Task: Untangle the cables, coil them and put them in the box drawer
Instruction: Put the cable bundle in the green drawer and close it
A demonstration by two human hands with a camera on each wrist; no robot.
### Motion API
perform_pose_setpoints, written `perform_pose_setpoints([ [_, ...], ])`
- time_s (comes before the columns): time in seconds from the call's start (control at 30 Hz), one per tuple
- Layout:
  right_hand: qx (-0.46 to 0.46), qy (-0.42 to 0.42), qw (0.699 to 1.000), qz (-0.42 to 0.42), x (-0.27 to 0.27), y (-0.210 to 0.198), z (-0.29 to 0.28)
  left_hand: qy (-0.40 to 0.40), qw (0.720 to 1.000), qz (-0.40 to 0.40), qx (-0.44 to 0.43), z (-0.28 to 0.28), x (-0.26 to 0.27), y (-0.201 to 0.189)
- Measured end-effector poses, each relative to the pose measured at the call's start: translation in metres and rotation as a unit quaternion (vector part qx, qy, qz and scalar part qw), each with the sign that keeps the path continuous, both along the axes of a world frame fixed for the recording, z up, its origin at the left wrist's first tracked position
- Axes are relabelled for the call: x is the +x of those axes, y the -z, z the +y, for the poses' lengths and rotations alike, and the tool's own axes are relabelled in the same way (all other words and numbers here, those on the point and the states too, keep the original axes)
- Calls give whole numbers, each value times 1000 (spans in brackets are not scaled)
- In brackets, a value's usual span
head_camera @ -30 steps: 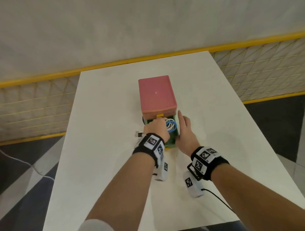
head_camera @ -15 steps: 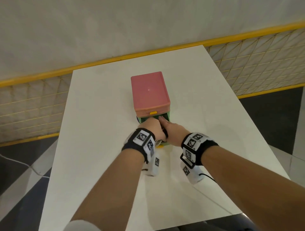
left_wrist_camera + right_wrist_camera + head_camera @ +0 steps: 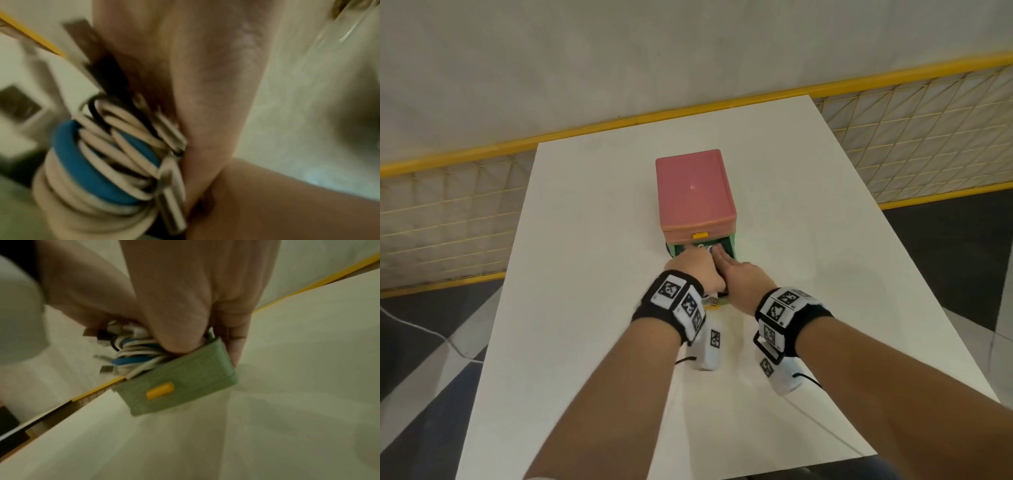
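The green drawer [image 3: 731, 250] stands pulled out of the front of the pink box [image 3: 693, 192], toward the person, on the white table [image 3: 585, 274], and both hands sit right over it. The coil [image 3: 107, 162], white and blue cable loops with metal plugs, lies in the drawer but rides high: in the right wrist view the loops [image 3: 133, 356] bulge above and past the left end of the drawer's front wall [image 3: 185, 386], with plug ends sticking out to the side. The left hand [image 3: 697, 270] is on top of the coil from the left; its fingers are hidden from the head camera and the left wrist view is blurred, so I cannot tell whether they pinch the cable or only press it flat. The right hand [image 3: 739, 284] lies along the drawer's right side, fingers straight down the outer wall, thumb [image 3: 176, 337] pushing down on the loops inside the rim. The relation that matters is that the drawer's long axis runs straight away from the person into the box, so closing it is a push directly forward, and the coil must first sit below the rim. Judging from this, the overhanging loops on the left, nearest the left hand, would catch on the box opening unless tucked in.
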State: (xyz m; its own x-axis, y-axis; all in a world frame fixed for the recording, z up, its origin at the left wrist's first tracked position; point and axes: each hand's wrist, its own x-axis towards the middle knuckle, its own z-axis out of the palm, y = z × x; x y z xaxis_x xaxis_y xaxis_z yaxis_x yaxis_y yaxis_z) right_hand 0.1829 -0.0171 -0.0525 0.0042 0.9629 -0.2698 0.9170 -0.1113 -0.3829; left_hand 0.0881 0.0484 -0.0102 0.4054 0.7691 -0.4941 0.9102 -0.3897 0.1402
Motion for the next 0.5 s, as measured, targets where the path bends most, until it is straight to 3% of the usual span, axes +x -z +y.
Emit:
perform_pose_setpoints([
  [0.1, 2, -1, 1000, 12, 3, 0, 2, -25, 997, 11, 76, -17, -4, 6],
  [0.3, 119, 27, 988, 94, 7, 16, -14, -90, 983, -106, 121, -22, 5, 19],
  [0.4, 105, 34, 990, 91, 7, 13, -13, -104, 984, -124, 76, -16, -1, 18],
  [0.5, 69, 19, 995, 66, 6, 7, -8, -89, 990, -109, -34, -4, -11, 16],
])
